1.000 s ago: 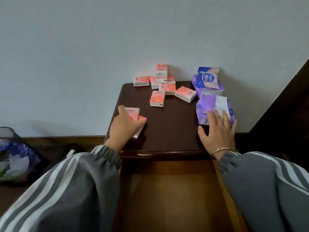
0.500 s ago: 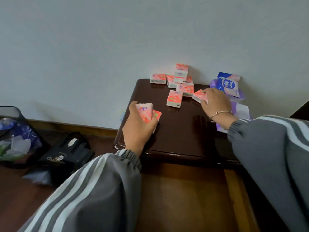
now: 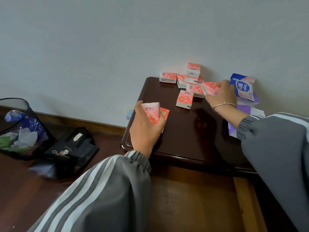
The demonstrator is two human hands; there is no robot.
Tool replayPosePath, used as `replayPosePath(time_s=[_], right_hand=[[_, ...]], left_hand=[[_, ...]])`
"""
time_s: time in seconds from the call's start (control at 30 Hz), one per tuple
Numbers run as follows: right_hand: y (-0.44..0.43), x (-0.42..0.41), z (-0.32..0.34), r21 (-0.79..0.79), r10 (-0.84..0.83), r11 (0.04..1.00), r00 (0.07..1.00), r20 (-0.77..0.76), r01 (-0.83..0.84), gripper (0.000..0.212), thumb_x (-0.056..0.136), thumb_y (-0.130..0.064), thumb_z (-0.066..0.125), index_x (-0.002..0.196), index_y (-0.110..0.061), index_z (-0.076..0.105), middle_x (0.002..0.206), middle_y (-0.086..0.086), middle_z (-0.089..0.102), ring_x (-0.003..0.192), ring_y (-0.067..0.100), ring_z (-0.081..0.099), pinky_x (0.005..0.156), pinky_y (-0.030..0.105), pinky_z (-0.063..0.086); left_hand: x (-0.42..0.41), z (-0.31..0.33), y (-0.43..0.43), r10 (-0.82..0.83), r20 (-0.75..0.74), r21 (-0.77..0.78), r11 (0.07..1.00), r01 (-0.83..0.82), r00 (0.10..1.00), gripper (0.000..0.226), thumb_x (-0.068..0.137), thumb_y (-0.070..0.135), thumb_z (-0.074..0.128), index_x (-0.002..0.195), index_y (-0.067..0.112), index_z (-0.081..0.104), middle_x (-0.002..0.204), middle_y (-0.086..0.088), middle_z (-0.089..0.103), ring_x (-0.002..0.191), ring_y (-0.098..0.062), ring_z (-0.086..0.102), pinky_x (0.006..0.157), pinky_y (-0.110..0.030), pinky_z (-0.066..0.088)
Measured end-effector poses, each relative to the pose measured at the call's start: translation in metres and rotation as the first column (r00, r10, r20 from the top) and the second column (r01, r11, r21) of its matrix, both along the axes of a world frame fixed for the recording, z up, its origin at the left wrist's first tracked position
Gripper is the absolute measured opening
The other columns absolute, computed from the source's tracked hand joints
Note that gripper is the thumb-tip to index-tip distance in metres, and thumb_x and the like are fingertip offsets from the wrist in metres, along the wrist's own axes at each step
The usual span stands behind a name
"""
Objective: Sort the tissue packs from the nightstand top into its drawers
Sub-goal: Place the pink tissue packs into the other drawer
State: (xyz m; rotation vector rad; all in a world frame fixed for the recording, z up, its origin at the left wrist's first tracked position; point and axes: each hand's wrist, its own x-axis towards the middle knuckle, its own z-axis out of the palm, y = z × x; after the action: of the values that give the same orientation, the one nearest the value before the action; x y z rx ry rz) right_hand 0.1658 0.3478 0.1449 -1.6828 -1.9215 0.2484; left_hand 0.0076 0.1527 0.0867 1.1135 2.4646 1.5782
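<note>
My left hand (image 3: 147, 129) is closed around two small pink tissue packs (image 3: 154, 113) above the left front of the dark nightstand top (image 3: 192, 131). My right hand (image 3: 220, 94) reaches to the back and grips another pink tissue pack (image 3: 211, 87), lifted slightly beside the pile. Several more pink packs (image 3: 185, 86) lie and stack near the wall, one (image 3: 184, 99) lying apart in front. A blue-and-pink pack (image 3: 242, 86) leans at the back right on purple packs (image 3: 255, 111), partly hidden by my right arm. The open top drawer (image 3: 192, 198) shows below the top's front edge.
A white wall runs behind the nightstand. On the dark floor to the left stand a black mesh bin with a plastic liner (image 3: 20, 129) and a black paper bag (image 3: 71, 153). A wall socket (image 3: 129, 112) sits low beside the nightstand's left edge.
My right hand left the purple pack at the right front, reached to the back and took hold of a pink pack. My left hand lifted its two pink packs slightly. The view shifted left.
</note>
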Motion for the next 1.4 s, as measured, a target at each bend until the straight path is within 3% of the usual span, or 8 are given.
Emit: replayPosePath(time_s=[0.17, 0.4, 0.6, 0.83, 1.03, 1.17, 1.27, 1.4], right_hand=[[-0.026, -0.045, 0.009, 0.026, 0.243, 0.969, 0.969, 0.033, -0.244, 0.057, 0.077, -0.042, 0.062, 0.128, -0.027, 0.041, 0.126, 0.015, 0.043, 0.102, 0.038, 0.055, 0.09, 0.04, 0.047], [-0.029, -0.064, -0.013, -0.218, 0.219, 0.962, 0.944, 0.249, -0.165, 0.052, 0.086, -0.043, 0.051, 0.133, -0.026, 0.038, 0.137, 0.018, 0.036, 0.122, 0.042, 0.04, 0.098, 0.044, 0.038], [-0.028, -0.076, -0.018, -0.221, 0.183, 0.967, 0.946, 0.267, -0.125, 0.068, 0.076, -0.049, 0.064, 0.131, -0.024, 0.032, 0.126, 0.017, 0.048, 0.106, 0.039, 0.054, 0.069, 0.037, 0.04], [-0.051, -0.068, -0.022, -0.183, 0.147, 0.972, 0.989, -0.027, -0.15, 0.059, 0.069, -0.033, 0.07, 0.119, -0.021, 0.042, 0.12, 0.015, 0.052, 0.099, 0.037, 0.056, 0.071, 0.031, 0.038], [-0.132, -0.005, -0.011, -0.13, 0.208, 0.951, 0.888, -0.41, -0.282, 0.052, 0.064, -0.031, 0.072, 0.11, -0.034, 0.048, 0.108, 0.0, 0.058, 0.094, 0.02, 0.056, 0.076, 0.028, 0.041], [-0.207, 0.048, -0.011, -0.178, 0.269, 0.901, 0.831, -0.487, -0.396, 0.052, 0.059, -0.033, 0.07, 0.106, -0.042, 0.048, 0.101, -0.02, 0.057, 0.089, 0.0, 0.055, 0.067, 0.013, 0.04], [-0.254, 0.075, -0.022, -0.281, 0.292, 0.837, 0.817, -0.497, -0.47, 0.055, 0.063, -0.025, 0.074, 0.108, -0.044, 0.046, 0.104, -0.022, 0.055, 0.092, -0.003, 0.055, 0.06, 0.006, 0.042], [-0.302, 0.084, -0.04, -0.302, 0.341, 0.799, 0.806, -0.483, -0.52, 0.059, 0.066, -0.028, 0.075, 0.113, -0.043, 0.044, 0.11, -0.02, 0.052, 0.098, 0.002, 0.055, 0.058, 0.007, 0.047]], left_hand=[[0.0, 0.0, -0.002, 0.002, 0.009, 0.006, 1.0, -0.002, 1.0, 0.069, 0.075, 0.061, 0.053, 0.129, 0.031, 0.024, 0.096, 0.011, 0.057, 0.077, -0.011, 0.057, 0.067, -0.029, 0.042], [0.0, -0.001, -0.001, 0.0, 0.031, 0.014, 1.0, -0.001, 1.0, 0.071, 0.072, 0.062, 0.051, 0.13, 0.03, 0.023, 0.094, 0.011, 0.056, 0.075, -0.009, 0.05, 0.068, -0.028, 0.038], [-0.001, -0.002, 0.0, -0.011, 0.068, 0.021, 1.0, 0.01, 0.998, 0.073, 0.069, 0.065, 0.05, 0.129, 0.033, 0.023, 0.097, 0.012, 0.058, 0.075, -0.008, 0.051, 0.066, -0.028, 0.038], [-0.002, -0.001, -0.001, -0.019, 0.06, 0.032, 0.999, 0.017, 0.998, 0.073, 0.071, 0.062, 0.053, 0.13, 0.03, 0.025, 0.098, 0.008, 0.06, 0.08, -0.014, 0.06, 0.068, -0.031, 0.046], [-0.001, 0.004, -0.007, -0.071, 0.122, 0.061, 0.996, 0.064, 0.99, 0.069, 0.073, 0.058, 0.057, 0.128, 0.033, 0.026, 0.096, 0.009, 0.058, 0.078, -0.009, 0.059, 0.063, -0.023, 0.043], [0.003, 0.006, -0.033, -0.095, 0.314, 0.178, 0.983, 0.04, 0.945, 0.067, 0.072, 0.052, 0.065, 0.127, 0.036, 0.031, 0.096, 0.015, 0.059, 0.083, -0.001, 0.062, 0.076, -0.028, 0.053], [0.009, -0.001, -0.072, -0.129, 0.47, 0.288, 0.957, -0.013, 0.873, 0.069, 0.071, 0.048, 0.07, 0.129, 0.035, 0.034, 0.104, 0.015, 0.057, 0.09, -0.004, 0.064, 0.08, -0.031, 0.055], [0.014, -0.012, -0.144, -0.098, 0.492, 0.374, 0.921, -0.108, 0.865, 0.062, 0.074, 0.044, 0.071, 0.125, 0.03, 0.038, 0.106, 0.011, 0.055, 0.086, 0.007, 0.063, 0.066, -0.011, 0.05]])
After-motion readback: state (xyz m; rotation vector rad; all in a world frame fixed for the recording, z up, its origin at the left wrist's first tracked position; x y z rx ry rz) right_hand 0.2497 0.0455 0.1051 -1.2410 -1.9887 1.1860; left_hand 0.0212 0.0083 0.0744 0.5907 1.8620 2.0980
